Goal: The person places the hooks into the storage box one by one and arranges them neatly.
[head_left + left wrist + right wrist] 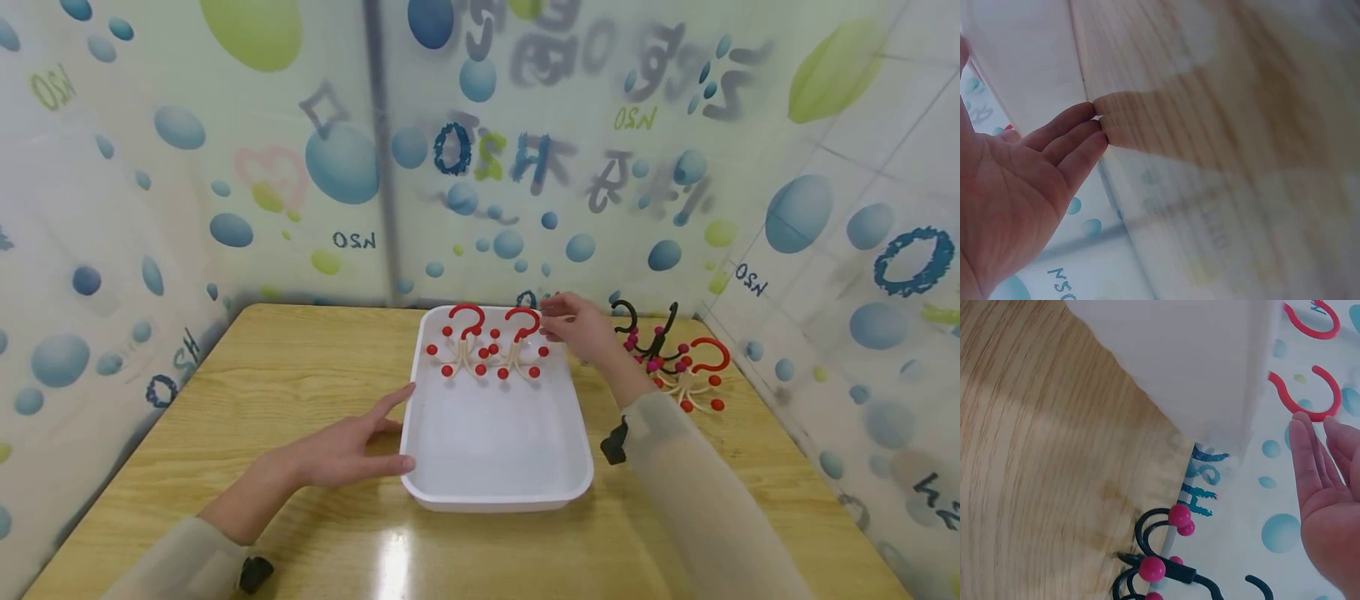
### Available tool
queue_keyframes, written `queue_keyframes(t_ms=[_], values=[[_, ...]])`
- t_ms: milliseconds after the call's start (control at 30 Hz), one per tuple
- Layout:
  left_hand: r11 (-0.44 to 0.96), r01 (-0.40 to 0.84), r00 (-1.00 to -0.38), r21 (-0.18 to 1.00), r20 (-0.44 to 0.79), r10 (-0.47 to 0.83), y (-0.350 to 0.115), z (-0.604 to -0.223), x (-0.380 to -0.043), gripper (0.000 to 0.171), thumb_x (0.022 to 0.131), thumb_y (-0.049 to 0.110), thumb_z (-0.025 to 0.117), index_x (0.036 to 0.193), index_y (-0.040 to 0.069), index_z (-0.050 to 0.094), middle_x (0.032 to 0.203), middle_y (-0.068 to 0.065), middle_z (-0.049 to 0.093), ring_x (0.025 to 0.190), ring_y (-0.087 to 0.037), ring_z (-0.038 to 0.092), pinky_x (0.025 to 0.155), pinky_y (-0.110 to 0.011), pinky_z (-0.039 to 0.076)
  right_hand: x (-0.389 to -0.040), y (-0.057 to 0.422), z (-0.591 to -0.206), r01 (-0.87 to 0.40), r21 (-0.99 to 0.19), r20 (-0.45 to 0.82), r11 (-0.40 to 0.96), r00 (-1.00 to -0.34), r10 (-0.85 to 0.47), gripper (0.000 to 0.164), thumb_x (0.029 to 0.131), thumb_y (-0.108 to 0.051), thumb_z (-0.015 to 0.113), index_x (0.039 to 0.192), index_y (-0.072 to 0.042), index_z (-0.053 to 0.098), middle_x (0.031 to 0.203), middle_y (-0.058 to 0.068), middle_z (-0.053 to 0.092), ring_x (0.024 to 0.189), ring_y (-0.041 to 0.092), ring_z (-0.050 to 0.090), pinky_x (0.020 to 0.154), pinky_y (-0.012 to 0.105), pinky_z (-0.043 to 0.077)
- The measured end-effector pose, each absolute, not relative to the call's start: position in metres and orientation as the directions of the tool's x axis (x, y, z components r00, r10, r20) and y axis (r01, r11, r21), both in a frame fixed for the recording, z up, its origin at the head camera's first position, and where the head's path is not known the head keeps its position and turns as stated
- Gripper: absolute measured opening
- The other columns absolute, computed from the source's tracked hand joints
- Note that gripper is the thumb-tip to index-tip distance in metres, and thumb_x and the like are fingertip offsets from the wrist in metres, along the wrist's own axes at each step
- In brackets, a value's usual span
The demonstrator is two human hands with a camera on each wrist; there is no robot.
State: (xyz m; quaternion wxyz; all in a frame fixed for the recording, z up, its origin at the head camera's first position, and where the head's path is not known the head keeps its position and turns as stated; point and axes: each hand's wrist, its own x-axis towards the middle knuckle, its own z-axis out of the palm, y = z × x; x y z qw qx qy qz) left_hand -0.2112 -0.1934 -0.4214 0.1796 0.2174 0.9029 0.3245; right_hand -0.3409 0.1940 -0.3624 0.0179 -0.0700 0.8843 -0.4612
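A white tray (480,450) lies on the table with two claw massagers standing in its far end. The left massager (467,312) and the right massager (534,313) each have a red question-mark handle, cream prongs and red ball tips. My right hand (581,327) is beside the right massager's handle (1337,394), its fingers fairly straight and the fingertips at the curve; exact contact is hard to make out. At the tray's left side my left hand (341,450) has its fingers stretched out, with the thumb and a forward finger touching the rim.
Right of the tray, a black massager with pink balls (657,342) and another red-handled massager (686,387) lie close together on the wooden table (322,358). Walls covered in a printed bubble pattern (510,242) stand behind the table and at both sides.
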Motion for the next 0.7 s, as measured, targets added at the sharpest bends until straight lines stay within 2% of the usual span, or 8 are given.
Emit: queue_keyframes(t_ms=[200, 367, 533, 633, 700], values=[[0.7, 0.275, -0.84, 0.659, -0.189, 0.508, -0.193, -0.42, -0.209, 0.099, 0.088, 0.067, 0.067, 0.162, 0.044, 0.006, 0.145, -0.002, 0.059, 0.139, -0.027, 0.051, 0.116, -0.058, 0.036, -0.323, 0.219, -0.347, -0.149, -0.821, 0.088, 0.551, -0.987, -0.136, 0.04, 0.102, -0.028, 0.065, 0.137, -0.012, 0.057, 0.128, 0.011, 0.065, 0.111, 0.03, 0.07, 0.095, 0.044, 0.058], [0.705, 0.27, -0.841, 0.656, -0.195, 0.504, -0.193, -0.419, -0.209, 0.098, 0.088, 0.068, 0.066, 0.161, 0.046, 0.005, 0.145, -0.001, 0.059, 0.138, -0.025, 0.052, 0.115, -0.058, 0.037, -0.304, 0.252, -0.336, -0.168, -0.789, 0.124, 0.591, -0.986, -0.114, 0.043, 0.101, -0.039, 0.064, 0.137, -0.016, 0.059, 0.129, 0.008, 0.065, 0.109, 0.026, 0.069, 0.089, 0.031, 0.06], [0.695, 0.292, -0.836, 0.657, -0.177, 0.519, -0.194, -0.42, -0.209, 0.099, 0.088, 0.067, 0.066, 0.162, 0.042, 0.005, 0.144, -0.003, 0.06, 0.138, -0.027, 0.052, 0.115, -0.058, 0.037, -0.283, 0.292, -0.328, -0.191, -0.75, 0.175, 0.633, -0.981, -0.089, 0.043, 0.102, -0.041, 0.061, 0.136, -0.015, 0.06, 0.128, 0.011, 0.065, 0.1, 0.013, 0.068, 0.081, 0.018, 0.057], [0.698, 0.292, -0.835, 0.654, -0.181, 0.52, -0.194, -0.419, -0.21, 0.098, 0.089, 0.067, 0.065, 0.162, 0.043, 0.005, 0.145, -0.003, 0.06, 0.139, -0.028, 0.051, 0.115, -0.059, 0.037, -0.27, 0.318, -0.323, -0.167, -0.736, 0.175, 0.656, -0.983, -0.054, 0.047, 0.102, -0.045, 0.059, 0.137, -0.014, 0.06, 0.127, 0.01, 0.066, 0.093, 0.003, 0.067, 0.077, 0.016, 0.057], [0.7, 0.288, -0.836, 0.653, -0.184, 0.516, -0.193, -0.419, -0.21, 0.098, 0.089, 0.066, 0.066, 0.162, 0.043, 0.004, 0.145, -0.003, 0.06, 0.139, -0.028, 0.051, 0.115, -0.06, 0.036, -0.263, 0.335, -0.321, -0.143, -0.729, 0.171, 0.669, -0.985, -0.024, 0.05, 0.101, -0.049, 0.059, 0.137, -0.015, 0.06, 0.122, 0.004, 0.068, 0.089, -0.001, 0.067, 0.074, 0.018, 0.057]])
